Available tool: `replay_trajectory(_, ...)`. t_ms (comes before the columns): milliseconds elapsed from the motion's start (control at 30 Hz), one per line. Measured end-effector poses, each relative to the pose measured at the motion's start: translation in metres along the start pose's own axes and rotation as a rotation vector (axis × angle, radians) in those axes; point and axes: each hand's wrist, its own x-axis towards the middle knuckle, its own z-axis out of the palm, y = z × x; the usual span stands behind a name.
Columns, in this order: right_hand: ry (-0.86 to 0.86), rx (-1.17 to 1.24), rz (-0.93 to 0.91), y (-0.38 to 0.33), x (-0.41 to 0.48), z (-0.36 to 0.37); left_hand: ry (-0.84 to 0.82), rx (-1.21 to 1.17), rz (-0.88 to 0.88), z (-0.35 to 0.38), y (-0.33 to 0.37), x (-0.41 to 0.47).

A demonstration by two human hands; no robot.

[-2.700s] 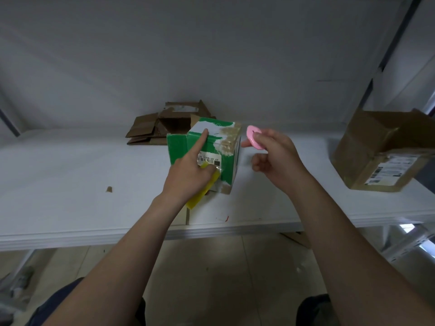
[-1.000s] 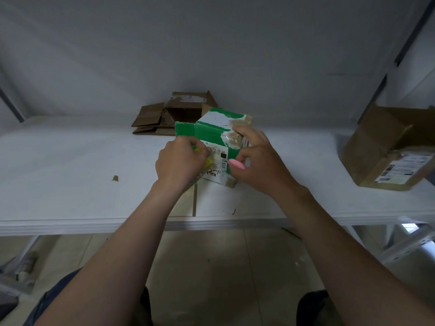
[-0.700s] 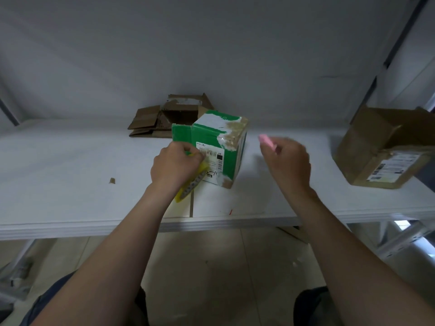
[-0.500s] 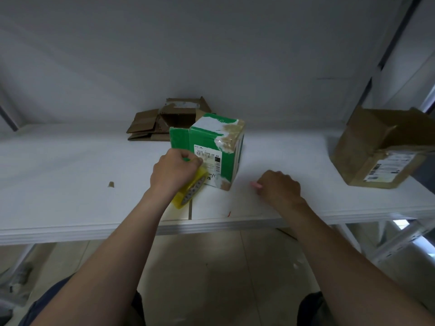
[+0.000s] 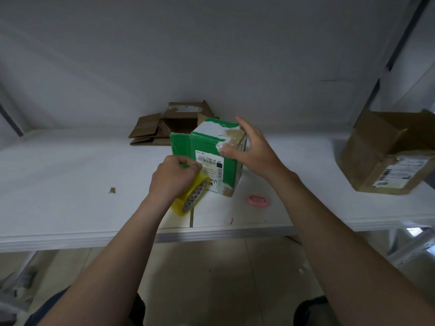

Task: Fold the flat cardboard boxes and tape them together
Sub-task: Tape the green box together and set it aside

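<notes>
A green cardboard box (image 5: 205, 142) with white patches and a printed label stood upright near the middle of a white counter (image 5: 58, 184), a strip of clear tape over its near top corner. The person's left hand (image 5: 173, 178) pressed against the box's lower front face, its fingers (image 5: 188, 166) clenched round a roll of yellow tape (image 5: 191, 196) that touched the carton just beside the label. The right hand (image 5: 253, 150) reached over the box's top right edge with fingers straight and spread, grasping nothing, the thumb laid against the taped corner. A pink oval object (image 5: 257, 200) lay on the counter near the box's right front corner, apart from both hands. Behind the green box, toward the wall, sat flattened brown cardboard (image 5: 150, 128) with its flaps splayed. A brown carton (image 5: 381, 156) bearing a shipping label rested tilted at the counter's right end, well apart from the work. A small cardboard scrap (image 5: 112, 190) lay to the left, and a red fleck (image 5: 231, 221) sat close to the counter's front edge.
</notes>
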Motion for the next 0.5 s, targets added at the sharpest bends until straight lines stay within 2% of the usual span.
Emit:
replay_trajectory(200, 0.056, 0.073, 0.034, 0.017, 0.009, 0.023, 0.028, 0.027, -0.011, 0.002, -0.002, 0.004)
replay_trajectory(333, -0.130, 0.175, 0.161, 0.041, -0.001, 0.032, 0.026, -0.053, -0.041, 0.003, -0.004, 0.005)
replay_trajectory(400, -0.165, 0.160, 0.205, 0.046, -0.011, 0.033, 0.034, -0.116, -0.057, 0.004, -0.005, 0.001)
replay_trajectory(500, -0.014, 0.016, 0.242, 0.032, -0.011, 0.030, 0.110, -0.152, -0.009, 0.002, -0.006, -0.003)
